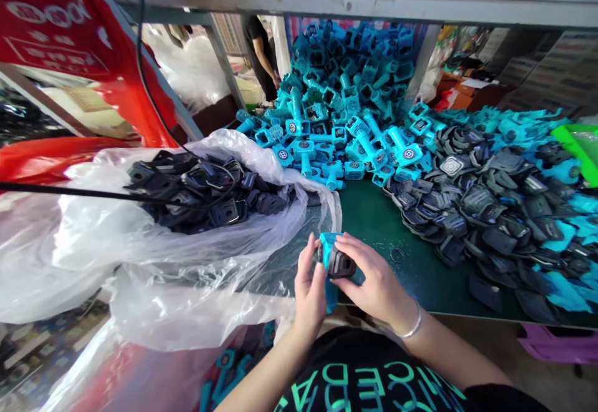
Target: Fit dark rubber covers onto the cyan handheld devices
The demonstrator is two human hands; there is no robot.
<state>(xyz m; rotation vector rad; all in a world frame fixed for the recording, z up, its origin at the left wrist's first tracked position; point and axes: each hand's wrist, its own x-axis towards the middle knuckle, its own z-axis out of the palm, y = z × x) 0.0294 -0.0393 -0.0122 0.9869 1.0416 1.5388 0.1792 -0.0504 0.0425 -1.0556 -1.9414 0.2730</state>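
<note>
At the front edge of the table, both hands are together on one small assembly. My left hand [309, 290] is closed on the left side of a blue plastic housing [331, 298], whose handle-like part points down. Against the right side of the housing sits a black plastic cover [342, 265] with a raised square middle. My right hand [376, 278] pinches this cover between thumb and fingers. The fingers hide part of the contact, so I cannot tell whether the two pieces are locked together.
A big heap of blue housings [350, 97] rises at the back. Flat black plastic pieces [495, 203] are piled on the right. On the left, a clear plastic bag [187, 262] holds black parts [210, 187]. A black ring [397, 255] lies on the green tabletop [362, 209].
</note>
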